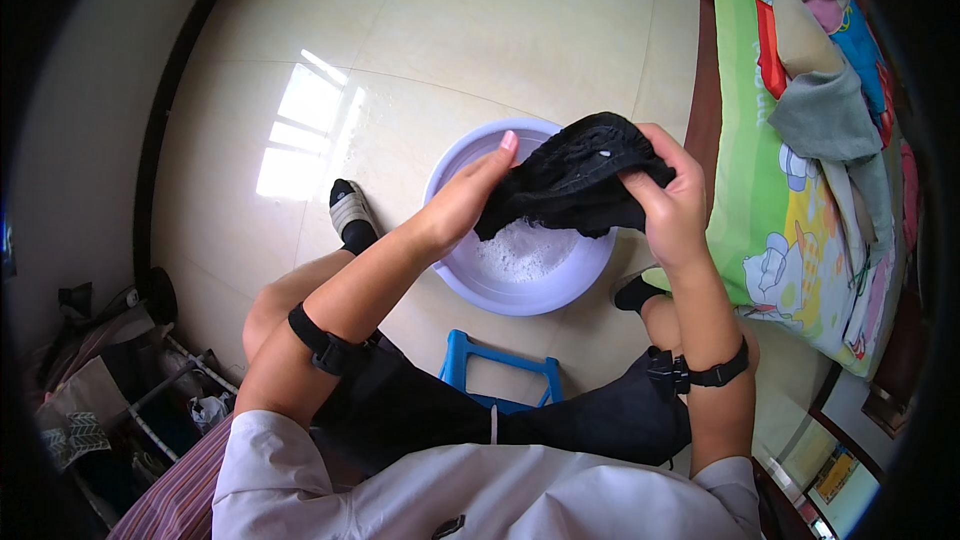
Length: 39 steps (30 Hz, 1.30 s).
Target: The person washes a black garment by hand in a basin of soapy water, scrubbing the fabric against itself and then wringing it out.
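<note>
A black cloth garment [577, 180] is stretched between my two hands above a pale lilac plastic basin [517, 304]. My left hand [472, 191] grips its left end, thumb up. At its right end, my right hand [671, 199] pinches the fabric between thumb and fingers. A small white spot shows on the garment's upper part. Sudsy water [525, 251] lies in the basin, and the cloth hides part of it. Whether the garment's lower edge touches the suds I cannot tell.
A blue plastic stool [506, 360] stands between my legs, on a tiled floor [450, 22]. On the right is a bed with a green patterned cover [739, 187] and a grey cloth [829, 116]. A rack with bags [161, 390] stands at the lower left.
</note>
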### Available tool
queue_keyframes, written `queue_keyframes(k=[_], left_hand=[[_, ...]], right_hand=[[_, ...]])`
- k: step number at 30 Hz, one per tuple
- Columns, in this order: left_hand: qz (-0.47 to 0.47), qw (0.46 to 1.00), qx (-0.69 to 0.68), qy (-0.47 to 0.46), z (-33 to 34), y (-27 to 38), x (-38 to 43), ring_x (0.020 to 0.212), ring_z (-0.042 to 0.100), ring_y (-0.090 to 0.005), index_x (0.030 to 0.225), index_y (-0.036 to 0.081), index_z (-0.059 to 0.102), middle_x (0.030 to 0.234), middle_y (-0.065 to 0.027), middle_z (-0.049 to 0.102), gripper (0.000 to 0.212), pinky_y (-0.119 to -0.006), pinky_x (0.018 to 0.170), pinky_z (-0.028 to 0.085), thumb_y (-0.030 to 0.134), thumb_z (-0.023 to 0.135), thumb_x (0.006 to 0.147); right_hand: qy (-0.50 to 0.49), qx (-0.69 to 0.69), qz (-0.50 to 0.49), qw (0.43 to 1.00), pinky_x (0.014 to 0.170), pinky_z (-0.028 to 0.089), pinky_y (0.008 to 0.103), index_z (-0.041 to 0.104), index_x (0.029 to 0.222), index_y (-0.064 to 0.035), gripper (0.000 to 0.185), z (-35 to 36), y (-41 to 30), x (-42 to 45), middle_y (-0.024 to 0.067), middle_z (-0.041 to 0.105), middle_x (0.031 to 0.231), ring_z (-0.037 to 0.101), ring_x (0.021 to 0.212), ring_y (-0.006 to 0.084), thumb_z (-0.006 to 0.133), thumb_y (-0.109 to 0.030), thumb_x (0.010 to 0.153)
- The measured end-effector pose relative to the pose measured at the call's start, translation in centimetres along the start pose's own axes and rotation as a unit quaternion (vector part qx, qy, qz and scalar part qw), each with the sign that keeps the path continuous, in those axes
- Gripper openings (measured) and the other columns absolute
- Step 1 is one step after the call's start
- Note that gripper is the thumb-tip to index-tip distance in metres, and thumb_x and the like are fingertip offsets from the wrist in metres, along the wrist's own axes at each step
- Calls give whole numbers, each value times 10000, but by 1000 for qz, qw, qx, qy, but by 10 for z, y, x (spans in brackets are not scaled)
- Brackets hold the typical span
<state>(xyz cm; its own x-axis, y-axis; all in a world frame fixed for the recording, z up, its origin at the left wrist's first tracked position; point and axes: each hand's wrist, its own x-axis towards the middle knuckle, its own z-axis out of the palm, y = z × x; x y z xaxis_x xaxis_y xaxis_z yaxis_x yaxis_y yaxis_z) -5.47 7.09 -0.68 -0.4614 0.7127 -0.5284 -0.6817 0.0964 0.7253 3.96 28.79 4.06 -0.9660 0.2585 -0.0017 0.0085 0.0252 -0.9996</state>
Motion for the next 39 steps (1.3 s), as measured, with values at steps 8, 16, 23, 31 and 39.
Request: queue_keyframes(k=[8,16,23,31,39], left_hand=[[252,852,456,-53,-12,-12,4,998,643,-300,1306,-16,537,1068,-177,664,621,-376,896,497,306,791,840],[90,953,256,134,-24,2,17,980,641,-144,1214,-52,643,1061,-89,698,269,-283,913,507,96,568,1002],[119,981,84,132,-10,11,6,993,654,-164,1188,14,640,1067,-76,683,221,-313,899,533,102,546,1009],[108,994,-26,-24,-25,10,-1,1095,636,-249,1250,-26,601,1187,-127,675,447,-411,1015,460,182,528,861],[41,969,-237,-54,2,15,-6,1190,610,-302,1320,11,568,1280,-153,650,456,-472,1022,473,263,532,941]], right_hand=[[21,159,43,986,891,494,254,655,1129,39,225,-6,2,0,28,690,1024,627,948,105,581,28,917],[65,99,102,988,899,492,252,667,1106,25,208,-9,-8,0,29,695,1027,627,966,100,627,21,901],[-12,-120,71,990,834,504,251,645,1060,24,210,-24,-1,-4,19,693,950,620,892,92,705,7,860],[-13,-156,76,985,795,500,272,596,977,-8,327,-15,-11,-6,17,658,870,592,851,96,833,-200,858],[45,-134,35,989,643,404,250,559,841,-23,472,-13,-7,0,-17,523,731,452,696,87,734,-450,940]])
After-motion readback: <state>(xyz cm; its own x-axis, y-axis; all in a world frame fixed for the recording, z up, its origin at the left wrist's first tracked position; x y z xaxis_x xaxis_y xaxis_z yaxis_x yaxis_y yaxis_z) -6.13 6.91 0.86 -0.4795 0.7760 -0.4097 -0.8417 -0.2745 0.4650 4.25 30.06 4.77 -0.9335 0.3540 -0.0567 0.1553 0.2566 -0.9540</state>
